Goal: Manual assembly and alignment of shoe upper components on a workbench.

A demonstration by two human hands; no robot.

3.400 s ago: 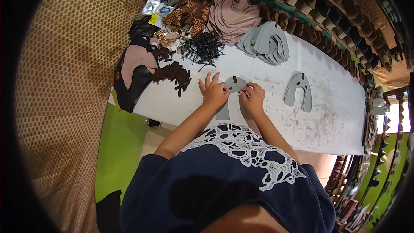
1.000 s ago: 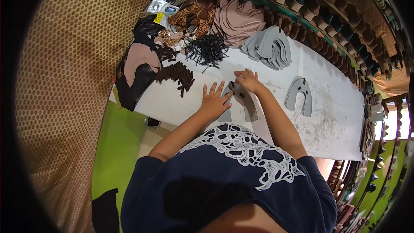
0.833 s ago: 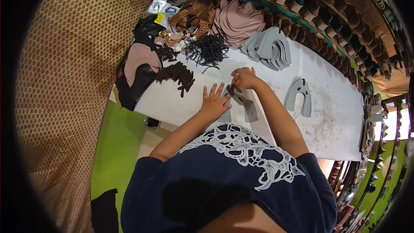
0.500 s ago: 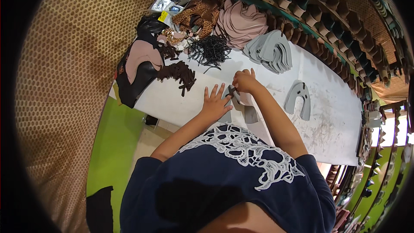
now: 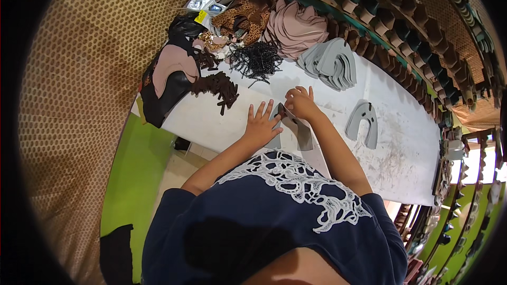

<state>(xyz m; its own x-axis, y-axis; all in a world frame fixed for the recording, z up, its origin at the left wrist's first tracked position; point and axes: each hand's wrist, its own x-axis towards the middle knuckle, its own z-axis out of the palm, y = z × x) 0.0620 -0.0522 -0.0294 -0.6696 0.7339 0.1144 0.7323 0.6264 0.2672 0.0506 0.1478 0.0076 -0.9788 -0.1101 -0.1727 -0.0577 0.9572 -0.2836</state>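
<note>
Light falls fairly bright and even on the pale tabletop [image 5: 406, 142] before me, while a heavy dark shadow lies across my navy shirt [image 5: 248, 206] at lower centre. A bright patch [image 5: 471, 166] glares white at the right edge, and clear packets [image 5: 199, 2] glint at upper left. My fingers [image 5: 260, 111] look reasonably sharp. Fisheye distortion bends the shelves [image 5: 380, 16] at upper right; black fills the corners.

Tbl [image 5: 211, 119]: wht top, dk smudges R side. Front ctr: gry U-shaped pc [image 5: 304, 136]. R of it, well apart: gry U-stack [image 5: 373, 133] w/ dk tabs. Back, L to R: leopard-print pcs [image 5: 248, 16], pink pile [image 5: 296, 29], gry curved pile [image 5: 319, 60]. Ctr-L: blk beaded strips [image 5: 256, 60], tangled; nearer front, brn short strips [image 5: 219, 87], heaped. L end: blk sheet [image 5: 153, 113].
</note>
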